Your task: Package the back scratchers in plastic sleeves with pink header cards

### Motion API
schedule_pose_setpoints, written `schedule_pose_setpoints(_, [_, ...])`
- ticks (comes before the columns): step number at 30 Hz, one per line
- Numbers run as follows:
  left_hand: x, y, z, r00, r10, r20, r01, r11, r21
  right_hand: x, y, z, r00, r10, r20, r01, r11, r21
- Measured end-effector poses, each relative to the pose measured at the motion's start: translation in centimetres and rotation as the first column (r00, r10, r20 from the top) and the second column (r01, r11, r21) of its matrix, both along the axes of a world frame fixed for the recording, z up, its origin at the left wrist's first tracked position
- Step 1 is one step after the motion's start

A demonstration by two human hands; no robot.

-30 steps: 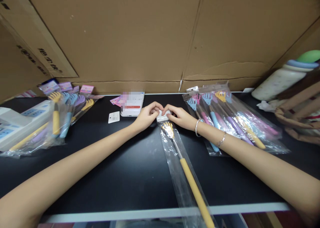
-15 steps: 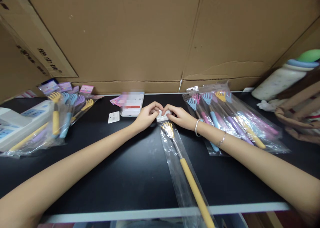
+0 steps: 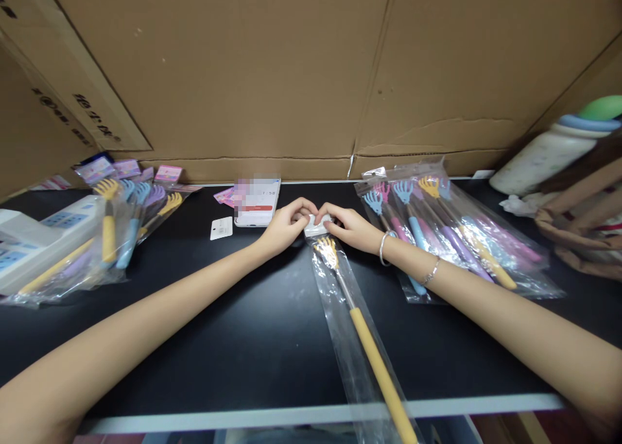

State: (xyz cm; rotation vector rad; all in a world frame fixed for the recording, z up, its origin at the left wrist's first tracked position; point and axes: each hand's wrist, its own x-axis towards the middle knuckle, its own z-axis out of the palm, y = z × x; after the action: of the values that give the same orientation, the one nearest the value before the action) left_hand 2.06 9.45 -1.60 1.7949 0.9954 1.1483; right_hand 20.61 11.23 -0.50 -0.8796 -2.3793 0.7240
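A yellow-handled back scratcher (image 3: 372, 347) lies in a clear plastic bag (image 3: 335, 340), its claw end pointing away from me and its handle reaching past the table's front edge. At the top of the bag is a white header card (image 3: 317, 227). My left hand (image 3: 290, 223) is closed on the card's left side, fingers curled and thumb pressing. On the right side, my right hand (image 3: 348, 227) pinches the same card, its fingertips close to those of the left. The hands partly cover the card.
Bagged back scratchers (image 3: 457, 236) lie at the right, and more with pink header cards (image 3: 129, 217) at the left beside a white device (image 3: 53, 230). A phone (image 3: 257, 204) and a white tag (image 3: 221, 229) are near my left hand. A bottle (image 3: 549, 155) leans far right.
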Motion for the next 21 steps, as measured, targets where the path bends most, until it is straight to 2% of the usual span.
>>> schedule_pose_setpoints(21, [0.0, -0.04, -0.05, 1.0, 0.001, -0.009, -0.001, 1.0, 0.018, 0.0, 0.03, -0.05, 1.0, -0.007, 0.012, 0.007, 1.0, 0.0])
